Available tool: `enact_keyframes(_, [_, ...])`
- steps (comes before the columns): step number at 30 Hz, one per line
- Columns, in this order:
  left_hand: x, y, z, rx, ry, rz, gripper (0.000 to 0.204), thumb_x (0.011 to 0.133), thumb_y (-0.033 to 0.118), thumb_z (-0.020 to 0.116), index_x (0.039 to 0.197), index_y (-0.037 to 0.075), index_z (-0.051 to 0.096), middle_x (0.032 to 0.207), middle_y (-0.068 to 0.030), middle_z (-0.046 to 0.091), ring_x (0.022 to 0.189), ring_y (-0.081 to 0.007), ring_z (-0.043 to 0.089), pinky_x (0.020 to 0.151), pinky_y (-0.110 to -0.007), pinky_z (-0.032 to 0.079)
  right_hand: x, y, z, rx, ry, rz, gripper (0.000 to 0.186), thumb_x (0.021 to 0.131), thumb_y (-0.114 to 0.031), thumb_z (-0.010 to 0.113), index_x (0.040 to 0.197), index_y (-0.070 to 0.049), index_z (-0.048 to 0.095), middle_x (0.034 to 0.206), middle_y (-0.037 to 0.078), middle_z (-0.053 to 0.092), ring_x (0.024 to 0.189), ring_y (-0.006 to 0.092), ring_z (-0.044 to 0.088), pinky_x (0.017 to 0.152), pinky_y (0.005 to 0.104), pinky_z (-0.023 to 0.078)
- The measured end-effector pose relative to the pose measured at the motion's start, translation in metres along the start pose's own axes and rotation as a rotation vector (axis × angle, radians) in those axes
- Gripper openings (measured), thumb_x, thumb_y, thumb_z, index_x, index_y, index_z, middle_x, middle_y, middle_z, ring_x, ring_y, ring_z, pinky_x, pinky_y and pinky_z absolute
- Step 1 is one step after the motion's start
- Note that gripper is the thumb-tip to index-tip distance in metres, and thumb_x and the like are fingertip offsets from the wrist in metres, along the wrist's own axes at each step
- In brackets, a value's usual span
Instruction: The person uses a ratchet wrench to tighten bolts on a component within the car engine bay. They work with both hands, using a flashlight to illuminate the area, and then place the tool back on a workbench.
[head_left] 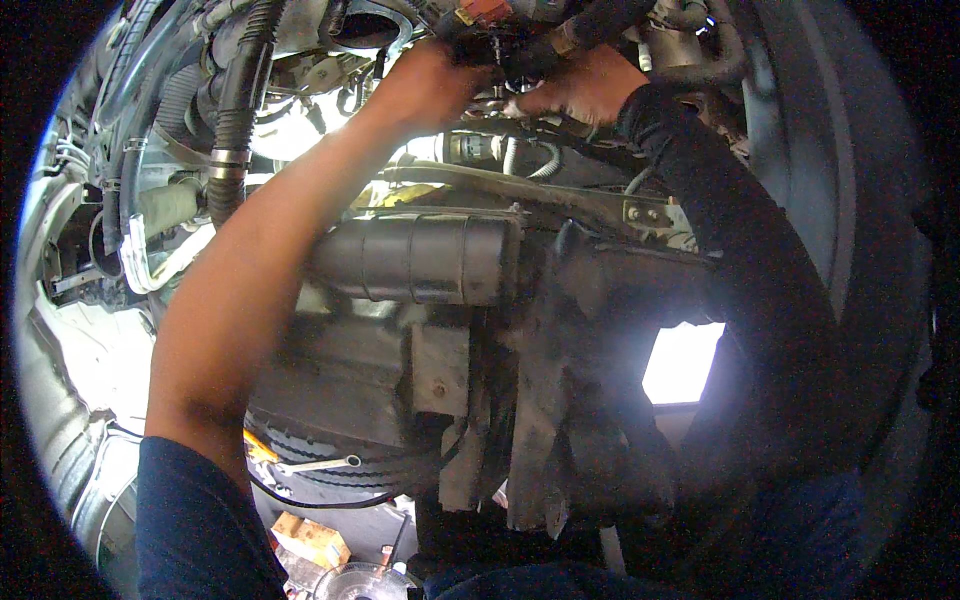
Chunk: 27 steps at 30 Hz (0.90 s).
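Note:
My left hand (pixel 435 85) reaches up among the engine parts at the top centre, its fingers curled in near a dark fitting and an orange-red part (pixel 485 12); what they hold is hidden. My right hand (pixel 585 85), below a dark hose (pixel 565 35), has its fingers bent toward a small metal fitting (pixel 500 103) between the hands; what is in them is too small to make out. Under my hands are a pale corrugated hose (pixel 535 160) and a metal rail (pixel 470 185). A black cylindrical tank (pixel 420 258) lies beside my left forearm.
Hoses (pixel 228 160) and pipes run along the left. A dark housing (pixel 355 370) sits below the tank, over a tyre (pixel 370 472). A wrench (pixel 320 464) rests at the tyre; a wooden block (pixel 308 540) is lower down. A dark panel (pixel 850 200) borders the right.

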<state>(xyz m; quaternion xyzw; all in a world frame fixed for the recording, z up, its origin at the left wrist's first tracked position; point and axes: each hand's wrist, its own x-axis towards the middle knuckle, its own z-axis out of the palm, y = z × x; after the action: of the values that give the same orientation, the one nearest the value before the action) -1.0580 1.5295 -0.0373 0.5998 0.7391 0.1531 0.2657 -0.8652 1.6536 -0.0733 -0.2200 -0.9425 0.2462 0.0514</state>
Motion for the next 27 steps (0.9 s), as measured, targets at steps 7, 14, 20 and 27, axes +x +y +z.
enact_keyframes(7, [-0.003,0.009,-0.005,0.124,0.007,-0.011,0.035,0.097,0.037,0.059,0.124,0.017,0.067,0.114,-0.0167,0.071,0.102,-0.0358,0.069,0.091,-0.046,0.053,0.0,-0.003,0.018,-0.236,0.195,-0.037,0.073,0.073,-0.063,0.076,0.122,-0.009,0.069,0.121,0.019,0.07,0.105,0.0403,0.068,0.095,0.0497,0.054])
enact_keyframes(14, [-0.006,0.011,-0.005,0.173,0.095,0.149,0.038,0.098,0.042,0.058,0.126,0.017,0.067,0.118,-0.0184,0.07,0.102,-0.0387,0.068,0.09,-0.049,0.054,-0.002,-0.014,0.013,-0.255,0.133,0.027,0.071,0.075,-0.068,0.072,0.118,-0.012,0.071,0.114,0.017,0.072,0.104,0.0379,0.068,0.095,0.0496,0.053])
enact_keyframes(20, [-0.004,0.024,-0.011,0.24,-0.045,-0.037,0.052,0.091,0.05,0.065,0.127,0.012,0.065,0.121,-0.0211,0.068,0.107,-0.0419,0.067,0.093,-0.048,0.054,-0.004,-0.018,0.008,-0.276,0.107,0.06,0.073,0.075,-0.071,0.07,0.118,-0.012,0.07,0.117,0.018,0.071,0.107,0.037,0.067,0.096,0.0488,0.051])
enact_keyframes(27, [-0.014,0.029,-0.01,0.226,-0.055,0.138,0.07,0.076,0.039,0.082,0.13,0.0,0.057,0.121,-0.0248,0.067,0.112,-0.0407,0.065,0.099,-0.044,0.051,-0.005,-0.02,0.003,-0.323,0.064,0.112,0.071,0.078,-0.076,0.062,0.109,-0.013,0.073,0.098,0.014,0.074,0.09,0.0345,0.071,0.085,0.0469,0.055])
